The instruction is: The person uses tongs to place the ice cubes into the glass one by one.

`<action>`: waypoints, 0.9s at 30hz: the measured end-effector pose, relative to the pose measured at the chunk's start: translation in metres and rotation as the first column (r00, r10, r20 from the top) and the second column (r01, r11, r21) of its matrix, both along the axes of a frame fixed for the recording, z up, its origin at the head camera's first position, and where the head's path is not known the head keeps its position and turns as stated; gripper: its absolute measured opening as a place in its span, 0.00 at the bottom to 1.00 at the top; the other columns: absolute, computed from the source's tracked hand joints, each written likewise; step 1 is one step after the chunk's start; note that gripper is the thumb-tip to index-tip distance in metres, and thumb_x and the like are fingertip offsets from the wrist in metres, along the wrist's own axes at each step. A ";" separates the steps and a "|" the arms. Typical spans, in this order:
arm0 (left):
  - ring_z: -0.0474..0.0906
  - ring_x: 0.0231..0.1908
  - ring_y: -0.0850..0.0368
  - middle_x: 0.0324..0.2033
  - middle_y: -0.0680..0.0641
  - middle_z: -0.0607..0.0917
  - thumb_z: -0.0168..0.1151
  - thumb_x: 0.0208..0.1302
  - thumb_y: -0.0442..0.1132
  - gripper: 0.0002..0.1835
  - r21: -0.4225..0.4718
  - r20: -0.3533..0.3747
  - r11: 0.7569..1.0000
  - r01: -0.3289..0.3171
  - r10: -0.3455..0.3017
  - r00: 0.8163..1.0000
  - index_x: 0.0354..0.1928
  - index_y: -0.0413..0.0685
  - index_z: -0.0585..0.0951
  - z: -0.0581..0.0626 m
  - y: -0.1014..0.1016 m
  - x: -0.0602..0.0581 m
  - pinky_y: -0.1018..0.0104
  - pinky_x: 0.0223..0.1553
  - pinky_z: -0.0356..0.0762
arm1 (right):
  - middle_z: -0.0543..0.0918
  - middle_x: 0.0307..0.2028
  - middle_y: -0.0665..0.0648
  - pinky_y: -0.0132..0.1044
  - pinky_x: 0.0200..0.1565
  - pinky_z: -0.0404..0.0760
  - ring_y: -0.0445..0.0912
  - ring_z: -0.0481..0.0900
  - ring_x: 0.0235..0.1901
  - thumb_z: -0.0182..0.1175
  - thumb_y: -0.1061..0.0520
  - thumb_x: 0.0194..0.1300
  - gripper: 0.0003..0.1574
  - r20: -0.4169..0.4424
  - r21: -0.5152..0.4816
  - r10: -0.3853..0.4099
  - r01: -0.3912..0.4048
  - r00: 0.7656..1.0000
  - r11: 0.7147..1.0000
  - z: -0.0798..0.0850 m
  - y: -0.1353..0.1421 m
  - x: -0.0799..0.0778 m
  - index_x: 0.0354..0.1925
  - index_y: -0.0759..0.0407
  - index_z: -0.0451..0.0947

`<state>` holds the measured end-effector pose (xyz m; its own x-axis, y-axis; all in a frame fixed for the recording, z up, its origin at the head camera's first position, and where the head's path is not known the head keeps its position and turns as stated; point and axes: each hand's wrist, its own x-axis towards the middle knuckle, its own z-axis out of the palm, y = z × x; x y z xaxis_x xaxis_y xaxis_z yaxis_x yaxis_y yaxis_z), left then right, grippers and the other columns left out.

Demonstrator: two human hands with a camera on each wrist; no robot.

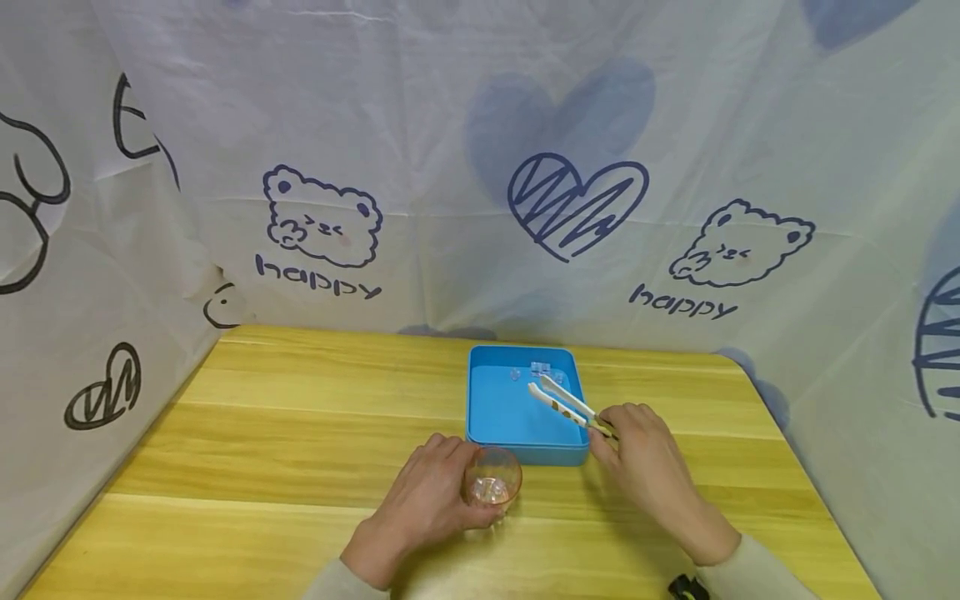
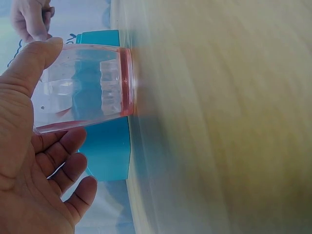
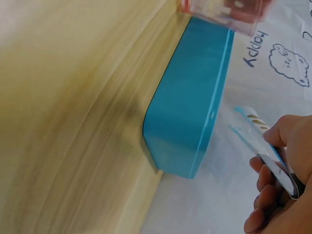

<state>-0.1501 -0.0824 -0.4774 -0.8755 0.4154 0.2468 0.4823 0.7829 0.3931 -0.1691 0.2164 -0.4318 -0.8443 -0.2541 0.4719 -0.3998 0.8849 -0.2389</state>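
Observation:
My left hand [image 1: 429,493] holds a clear, pink-tinted cup [image 1: 507,468] between thumb and fingers; in the left wrist view the cup [image 2: 92,87] stands upright on the table. Clear pieces [image 1: 491,490] lie at its bottom. White tongs [image 1: 557,404] are gripped in my right hand [image 1: 648,458], their tips apart above the blue tray [image 1: 498,429]. Several clear cube-like pieces [image 1: 540,368] lie near the tray's back right corner, beyond the tong tips. Nothing shows between the tips. The right wrist view has the tongs [image 3: 261,139] over the tray's rim.
The blue tray stands on a wood-grain table [image 1: 300,425], just behind the cup. A white printed cloth [image 1: 450,167] hangs behind the table and along both sides. A small black object [image 1: 687,587] shows by the right sleeve.

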 end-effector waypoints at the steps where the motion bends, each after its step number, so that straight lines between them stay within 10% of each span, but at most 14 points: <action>1: 0.76 0.50 0.56 0.49 0.54 0.86 0.78 0.51 0.66 0.36 -0.002 -0.002 1.000 -0.001 0.001 1.000 0.56 0.52 0.83 0.000 0.000 0.000 0.53 0.55 0.79 | 0.85 0.35 0.58 0.49 0.42 0.80 0.52 0.79 0.36 0.70 0.58 0.67 0.11 0.006 0.005 -0.009 0.009 1.000 1.000 -0.001 -0.001 -0.003 0.42 0.66 0.84; 27: 0.76 0.51 0.56 0.50 0.54 0.85 0.78 0.51 0.67 0.37 -0.011 0.005 1.000 0.001 -0.001 1.000 0.56 0.52 0.83 -0.001 -0.001 -0.001 0.53 0.56 0.78 | 0.73 0.22 0.54 0.41 0.29 0.69 0.49 0.69 0.25 0.66 0.58 0.64 0.11 0.082 0.140 -0.108 0.096 0.991 0.986 -0.010 -0.005 -0.027 0.28 0.61 0.77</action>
<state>-0.1507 -0.0839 -0.4789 -0.8763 0.4191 0.2377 0.4812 0.7866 0.3869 -0.1958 0.2117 -0.4422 -0.9061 -0.2206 0.3610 -0.2883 0.9465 -0.1451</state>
